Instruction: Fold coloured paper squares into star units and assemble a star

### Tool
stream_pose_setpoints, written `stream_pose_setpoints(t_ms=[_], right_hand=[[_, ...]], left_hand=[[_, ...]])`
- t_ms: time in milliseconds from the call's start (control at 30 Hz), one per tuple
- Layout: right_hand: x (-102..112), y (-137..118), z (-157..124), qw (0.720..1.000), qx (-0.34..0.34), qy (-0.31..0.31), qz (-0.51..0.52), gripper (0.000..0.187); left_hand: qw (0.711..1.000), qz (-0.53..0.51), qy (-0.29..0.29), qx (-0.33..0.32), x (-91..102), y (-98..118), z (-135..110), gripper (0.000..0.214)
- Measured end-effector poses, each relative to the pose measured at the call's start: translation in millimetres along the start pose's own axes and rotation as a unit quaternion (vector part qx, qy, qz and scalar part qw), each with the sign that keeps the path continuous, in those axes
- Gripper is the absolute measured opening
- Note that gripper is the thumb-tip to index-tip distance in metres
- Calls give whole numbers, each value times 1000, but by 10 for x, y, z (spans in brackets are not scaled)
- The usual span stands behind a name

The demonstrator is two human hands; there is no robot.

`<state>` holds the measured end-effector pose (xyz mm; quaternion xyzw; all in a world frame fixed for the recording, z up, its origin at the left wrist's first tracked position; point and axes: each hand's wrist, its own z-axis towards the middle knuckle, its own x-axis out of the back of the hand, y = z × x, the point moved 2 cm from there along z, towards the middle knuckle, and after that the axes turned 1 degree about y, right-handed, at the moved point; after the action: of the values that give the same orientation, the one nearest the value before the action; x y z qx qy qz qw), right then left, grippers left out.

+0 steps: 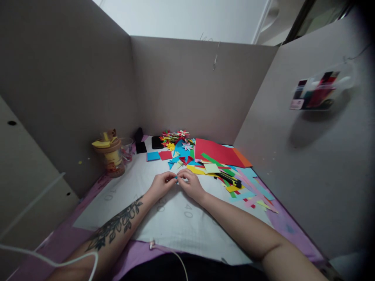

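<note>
Tattooed left forearm (117,226) nearest. Left hand (160,185), right hand (191,184): fingertips pinched shut on small blue paper piece (176,178), held between them over white numbered cutting mat (175,222). Coloured paper scraps (222,168) heaped beyond fingers. Advised: edges aligned, crease pressed firmly.

Dim, soft overhead light; wide-angle bending and dark, blurred right edge.

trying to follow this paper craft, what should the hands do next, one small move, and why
Probably press a crease into the blue paper piece. The left hand and right hand both pinch it at their fingertips just above the white mat, and a pile of folded stars lies behind, so it looks mid-fold. Its exact shape is too small to tell.
</note>
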<state>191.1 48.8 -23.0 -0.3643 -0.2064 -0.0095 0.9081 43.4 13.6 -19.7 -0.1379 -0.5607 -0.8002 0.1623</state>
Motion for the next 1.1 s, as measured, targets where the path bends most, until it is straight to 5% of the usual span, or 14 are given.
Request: stream_pose_setpoints(t_ms=[467, 1100], right_hand=[[-2, 5, -16, 998, -59, 18, 8, 11], [-4, 56, 4, 995, -96, -38, -1, 8]], left_hand=[[1000, -1, 15, 16, 9, -93, 23, 20], [999, 21, -30, 21, 39, 18, 2, 19]])
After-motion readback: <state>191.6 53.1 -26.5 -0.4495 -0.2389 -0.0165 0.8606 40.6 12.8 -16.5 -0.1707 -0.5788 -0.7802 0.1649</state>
